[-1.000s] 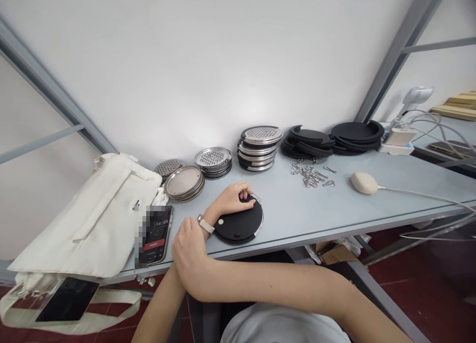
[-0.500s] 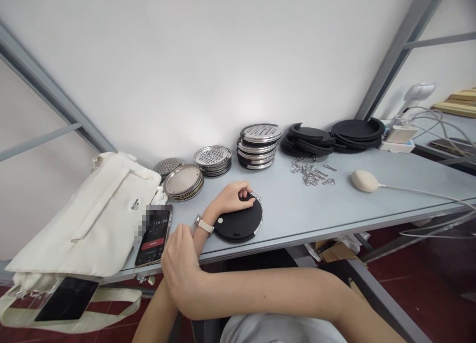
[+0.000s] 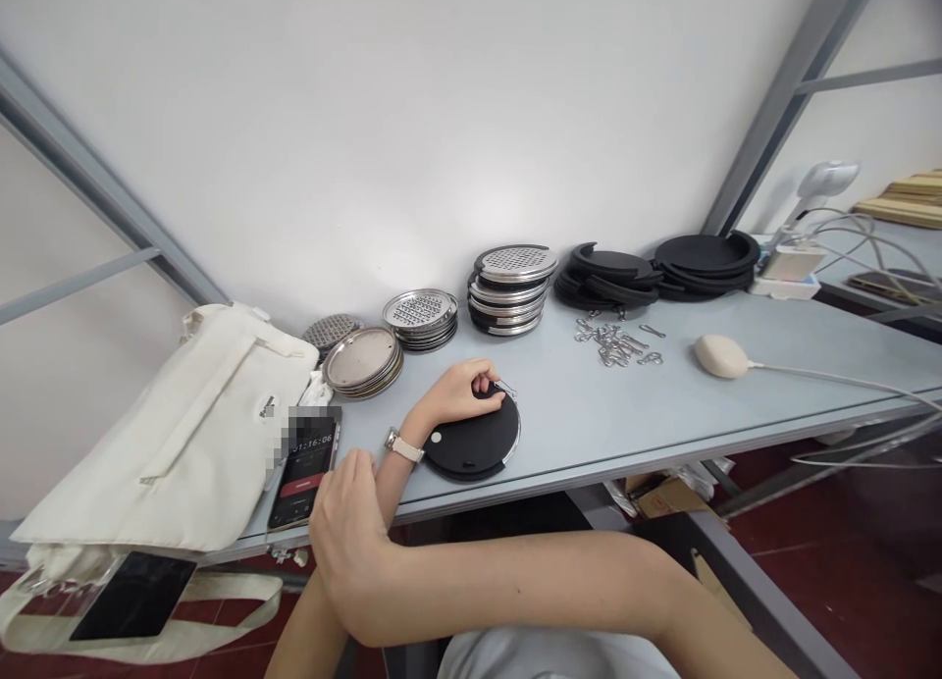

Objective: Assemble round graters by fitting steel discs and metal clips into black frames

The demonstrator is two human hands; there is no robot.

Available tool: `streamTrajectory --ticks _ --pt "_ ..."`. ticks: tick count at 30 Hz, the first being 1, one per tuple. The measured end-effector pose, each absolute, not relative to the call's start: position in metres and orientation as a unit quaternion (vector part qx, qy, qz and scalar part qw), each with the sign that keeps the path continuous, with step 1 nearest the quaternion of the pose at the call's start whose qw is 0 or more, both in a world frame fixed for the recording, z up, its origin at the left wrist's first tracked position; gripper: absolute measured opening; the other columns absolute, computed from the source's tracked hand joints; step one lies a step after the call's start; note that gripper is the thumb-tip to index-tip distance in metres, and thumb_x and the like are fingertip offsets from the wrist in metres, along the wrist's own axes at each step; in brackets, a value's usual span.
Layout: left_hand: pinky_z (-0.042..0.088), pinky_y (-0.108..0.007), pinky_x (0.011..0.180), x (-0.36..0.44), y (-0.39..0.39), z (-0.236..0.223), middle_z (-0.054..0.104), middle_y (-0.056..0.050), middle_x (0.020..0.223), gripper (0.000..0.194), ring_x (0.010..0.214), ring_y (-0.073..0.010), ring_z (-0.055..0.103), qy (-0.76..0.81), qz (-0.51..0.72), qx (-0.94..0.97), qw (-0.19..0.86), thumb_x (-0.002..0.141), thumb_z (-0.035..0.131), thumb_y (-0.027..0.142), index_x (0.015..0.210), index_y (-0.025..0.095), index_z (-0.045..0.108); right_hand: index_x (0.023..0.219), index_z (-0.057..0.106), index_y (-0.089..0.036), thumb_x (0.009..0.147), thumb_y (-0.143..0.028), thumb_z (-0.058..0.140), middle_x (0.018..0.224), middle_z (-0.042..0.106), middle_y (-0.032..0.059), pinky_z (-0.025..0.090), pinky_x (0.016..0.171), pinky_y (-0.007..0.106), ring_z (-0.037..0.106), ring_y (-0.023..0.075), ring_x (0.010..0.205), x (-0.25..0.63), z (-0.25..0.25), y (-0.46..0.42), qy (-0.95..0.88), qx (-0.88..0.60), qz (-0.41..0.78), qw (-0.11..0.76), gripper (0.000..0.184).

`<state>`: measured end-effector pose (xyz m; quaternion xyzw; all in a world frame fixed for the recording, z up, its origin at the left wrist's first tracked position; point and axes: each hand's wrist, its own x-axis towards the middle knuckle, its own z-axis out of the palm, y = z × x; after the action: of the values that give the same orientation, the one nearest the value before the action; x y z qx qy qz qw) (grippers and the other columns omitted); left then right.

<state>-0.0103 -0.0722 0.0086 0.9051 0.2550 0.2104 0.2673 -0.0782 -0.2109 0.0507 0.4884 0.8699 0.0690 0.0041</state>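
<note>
My left hand (image 3: 465, 390), with a watch (image 3: 404, 445) on its wrist, rests over the far part of a round black case (image 3: 475, 443) lying flat near the table's front edge. Its fingers are curled, and a small metal clip (image 3: 506, 389) shows between thumb and forefinger at the case's rim. A thin silver edge runs along the right side of the case. My right arm crosses in front of my body. My right hand (image 3: 349, 522) is bent around my left forearm below the watch, its fingertips hidden.
Stacked grater discs (image 3: 419, 316), plain metal discs (image 3: 362, 360), cased graters (image 3: 513, 287) and black covers (image 3: 610, 277) line the wall. Loose metal clips (image 3: 618, 345) lie right of centre. A phone (image 3: 305, 473) and white bag (image 3: 177, 434) are left; a corded cream device (image 3: 721, 356) is right.
My right hand has slid slightly left and down along my left forearm. My left hand and the black case have not moved.
</note>
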Motion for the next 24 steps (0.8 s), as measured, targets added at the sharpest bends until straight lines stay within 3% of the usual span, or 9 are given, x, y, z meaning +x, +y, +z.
streamTrajectory --ticks 7,14,20,24 --pt "0.039 -0.023 0.062 -0.0114 -0.0716 0.0083 0.052 0.003 0.07 0.013 0.064 -0.01 0.047 0.241 0.218 0.906 0.269 0.072 0.06 0.026 0.079 0.017 0.053 0.105 0.059 -0.008 0.075 -0.027 0.062 0.082 0.057 0.0127 0.035 0.06 0.036 0.05 0.0262 0.073 -0.0713 0.059 -0.2152 0.863 0.496 0.076 0.053 0.036" --pt "0.04 -0.023 0.063 -0.0107 -0.0714 0.0079 0.053 0.002 0.071 0.014 0.065 -0.011 0.048 0.26 0.204 0.906 0.265 0.071 0.06 0.027 0.079 0.017 0.053 0.087 0.062 -0.005 0.077 -0.015 0.059 0.067 0.053 0.0082 0.031 0.055 0.032 0.045 0.0195 0.062 -0.0754 0.0557 -0.2104 0.856 0.513 0.066 0.001 0.014" --pt "0.04 -0.023 0.063 -0.0109 -0.0719 0.0084 0.053 0.002 0.07 0.012 0.065 -0.0103 0.048 0.25 0.212 0.907 0.265 0.072 0.06 0.025 0.08 0.017 0.053 0.096 0.063 -0.007 0.077 -0.023 0.06 0.078 0.059 0.0133 0.036 0.062 0.037 0.05 0.0254 0.071 -0.0734 0.0597 -0.2099 0.848 0.515 0.078 0.097 0.026" --pt "0.039 -0.023 0.062 -0.0108 -0.071 0.008 0.051 0.003 0.07 0.013 0.064 -0.0097 0.048 0.246 0.212 0.909 0.26 0.072 0.06 0.025 0.08 0.017 0.053 0.09 0.061 -0.006 0.08 -0.019 0.055 0.07 0.054 0.0096 0.032 0.057 0.032 0.047 0.0218 0.066 -0.0761 0.0596 -0.212 0.851 0.519 0.069 0.053 0.017"
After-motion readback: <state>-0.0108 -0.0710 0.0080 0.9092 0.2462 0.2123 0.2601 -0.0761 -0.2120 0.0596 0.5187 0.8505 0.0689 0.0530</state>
